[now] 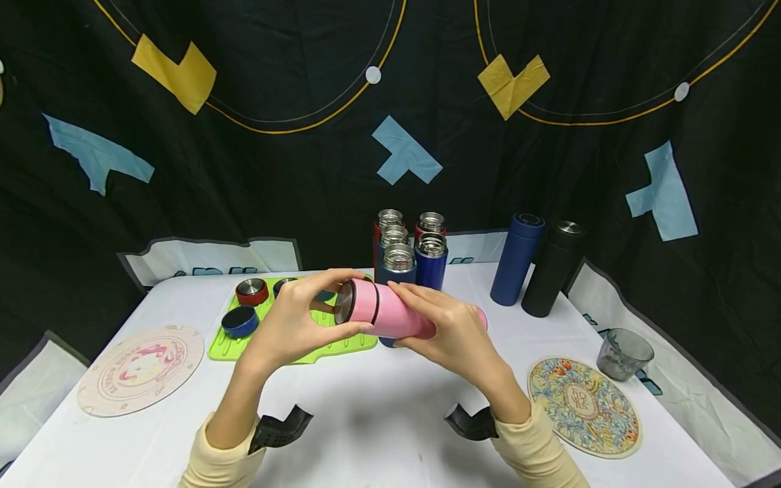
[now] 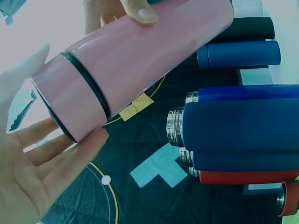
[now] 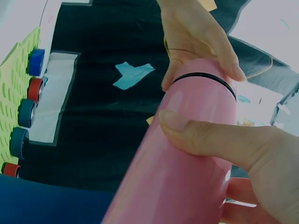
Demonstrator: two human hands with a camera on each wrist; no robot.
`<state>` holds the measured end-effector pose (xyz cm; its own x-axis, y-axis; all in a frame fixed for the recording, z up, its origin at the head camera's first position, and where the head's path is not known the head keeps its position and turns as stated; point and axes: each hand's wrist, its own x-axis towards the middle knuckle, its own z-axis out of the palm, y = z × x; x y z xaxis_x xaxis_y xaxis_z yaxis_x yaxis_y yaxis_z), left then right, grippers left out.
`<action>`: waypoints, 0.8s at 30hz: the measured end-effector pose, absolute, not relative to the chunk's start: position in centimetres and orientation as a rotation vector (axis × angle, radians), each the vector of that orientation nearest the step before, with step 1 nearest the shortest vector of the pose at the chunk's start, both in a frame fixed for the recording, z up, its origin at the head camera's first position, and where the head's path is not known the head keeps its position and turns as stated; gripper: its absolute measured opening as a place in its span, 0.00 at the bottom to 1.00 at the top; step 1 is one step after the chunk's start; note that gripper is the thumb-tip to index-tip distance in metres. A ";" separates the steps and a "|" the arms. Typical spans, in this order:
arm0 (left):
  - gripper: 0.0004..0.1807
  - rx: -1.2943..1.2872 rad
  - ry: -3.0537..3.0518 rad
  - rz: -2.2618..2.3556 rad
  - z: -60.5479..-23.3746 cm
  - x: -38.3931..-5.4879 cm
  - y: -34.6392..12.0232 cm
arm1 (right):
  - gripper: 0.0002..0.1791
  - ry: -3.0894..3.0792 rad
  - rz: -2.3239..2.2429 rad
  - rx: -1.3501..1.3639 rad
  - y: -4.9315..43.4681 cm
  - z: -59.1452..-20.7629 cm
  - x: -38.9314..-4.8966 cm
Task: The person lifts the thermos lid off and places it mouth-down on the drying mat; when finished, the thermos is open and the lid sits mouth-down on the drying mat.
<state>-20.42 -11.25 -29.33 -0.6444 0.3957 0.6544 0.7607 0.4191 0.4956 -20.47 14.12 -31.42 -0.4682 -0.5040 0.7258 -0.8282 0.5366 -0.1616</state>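
A pink thermos (image 1: 399,313) lies nearly sideways in the air above the table, its lid to the left and its base to the right. My left hand (image 1: 285,327) holds the pink lid (image 2: 70,95) between thumb and fingers. A dark ring marks the seam between lid and body, with no gap showing there. Around the body, my right hand (image 1: 462,332) grips with the thumb on the near side in the right wrist view. Behind the thermos stand several lidless thermoses, among them a blue one (image 1: 431,261); the pink thermos and hands partly hide them.
On a green mat (image 1: 350,344) at the left sit several lids, including a red lid (image 1: 252,291) and a blue lid (image 1: 240,322). A pink round placemat (image 1: 143,369), a patterned placemat (image 1: 584,407), a glass (image 1: 624,354), a blue thermos (image 1: 517,261) and a black thermos (image 1: 552,271) flank them.
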 end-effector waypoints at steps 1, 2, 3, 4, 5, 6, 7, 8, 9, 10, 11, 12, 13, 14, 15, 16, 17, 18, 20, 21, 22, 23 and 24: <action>0.36 -1.014 -2.241 -1.113 -29.3 -20.5 -11.2 | 0.42 -2.167 0.686 1.078 14.2 -31.4 -20.5; 0.36 -1.056 -2.241 -1.109 -29.3 -20.5 -11.2 | 0.42 -2.184 0.697 1.086 14.3 -31.4 -20.5; 0.36 -1.104 -2.239 -1.101 -29.3 -20.6 -11.2 | 0.42 -2.202 0.714 1.098 14.5 -31.4 -20.6; 0.36 -1.154 -2.236 -1.091 -29.4 -20.6 -11.3 | 0.42 -2.220 0.733 1.112 14.6 -31.4 -20.6; 0.36 -1.203 -2.232 -1.082 -29.4 -20.6 -11.3 | 0.43 -2.238 0.752 1.123 14.8 -31.3 -20.6; 0.36 -1.245 -2.228 -1.075 -29.4 -20.6 -11.3 | 0.43 -2.254 0.772 1.136 15.0 -31.3 -20.7; 0.36 -1.278 -2.228 -1.066 -29.4 -20.6 -11.3 | 0.43 -2.269 0.793 1.147 15.1 -31.2 -20.7; 0.35 -1.302 -2.225 -1.058 -29.4 -20.6 -11.3 | 0.43 -2.281 0.816 1.158 15.3 -31.1 -20.7; 0.34 -1.321 -2.220 -1.053 -29.4 -20.6 -11.3 | 0.43 -2.288 0.838 1.168 15.5 -31.0 -20.7; 0.34 -1.333 -2.215 -1.050 -29.4 -20.6 -11.3 | 0.43 -2.296 0.855 1.172 15.6 -31.0 -20.7; 0.34 -1.339 -2.213 -1.045 -29.4 -20.6 -11.2 | 0.43 -2.302 0.868 1.175 15.7 -30.9 -20.7; 0.33 -1.345 -2.207 -1.044 -29.4 -20.6 -11.2 | 0.43 -2.306 0.878 1.178 15.8 -30.9 -20.7; 0.33 -1.350 -2.200 -1.039 -29.4 -20.6 -11.2 | 0.43 -2.308 0.884 1.180 15.9 -30.9 -20.8; 0.33 -1.351 -2.193 -1.032 -29.3 -20.6 -11.2 | 0.43 -2.310 0.889 1.182 16.0 -30.9 -20.8; 0.33 -1.352 -2.187 -1.028 -29.3 -20.6 -11.1 | 0.43 -2.310 0.893 1.182 16.0 -31.0 -20.8; 0.33 -1.349 -2.181 -1.024 -29.3 -20.6 -11.1 | 0.43 -2.309 0.891 1.180 16.0 -31.0 -20.9; 0.33 -1.344 -2.178 -1.021 -29.3 -20.6 -11.2 | 0.43 -2.305 0.890 1.181 16.0 -31.0 -20.9; 0.34 -1.337 -2.175 -1.021 -29.3 -20.6 -11.2 | 0.43 -2.299 0.887 1.182 15.9 -31.0 -20.9; 0.34 -1.319 -2.168 -1.021 -29.3 -20.6 -11.2 | 0.43 -2.283 0.877 1.181 15.8 -31.0 -20.9; 0.34 -1.312 -2.164 -1.027 -29.3 -20.6 -11.2 | 0.43 -2.274 0.870 1.179 15.8 -31.0 -20.9; 0.35 -1.303 -2.162 -1.034 -29.3 -20.6 -11.2 | 0.42 -2.266 0.860 1.174 15.7 -31.0 -20.9; 0.35 -1.293 -2.160 -1.041 -29.3 -20.6 -11.3 | 0.42 -2.260 0.847 1.167 15.6 -31.0 -20.9; 0.35 -1.282 -2.157 -1.050 -29.3 -20.6 -11.3 | 0.42 -2.253 0.833 1.160 15.5 -31.0 -20.9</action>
